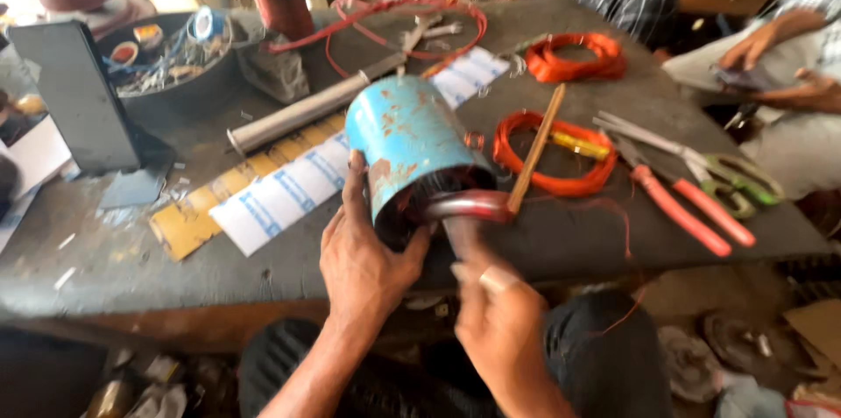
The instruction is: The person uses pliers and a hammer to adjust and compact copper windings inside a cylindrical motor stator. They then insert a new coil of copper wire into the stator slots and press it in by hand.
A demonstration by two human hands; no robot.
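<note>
A rusty blue metal cylinder (pixel 406 143), open at the near end, lies tilted at the front edge of the dark workbench (pixel 105 251). My left hand (pixel 361 253) grips its lower left side. My right hand (pixel 493 308), blurred, holds the handle of a hammer whose rounded reddish head (pixel 467 205) is at the cylinder's open mouth. A thin wooden stick (pixel 536 148) leans from the mouth up to the right.
Orange wire coils (pixel 549 155) (pixel 574 56), red-handled pliers (pixel 679 201), green-handled scissors (pixel 727 177), a metal pipe (pixel 307 109), yellow and white paper strips (pixel 263 194), a dark bowl of parts (pixel 166 54), and another person's hands (pixel 788 59) at right.
</note>
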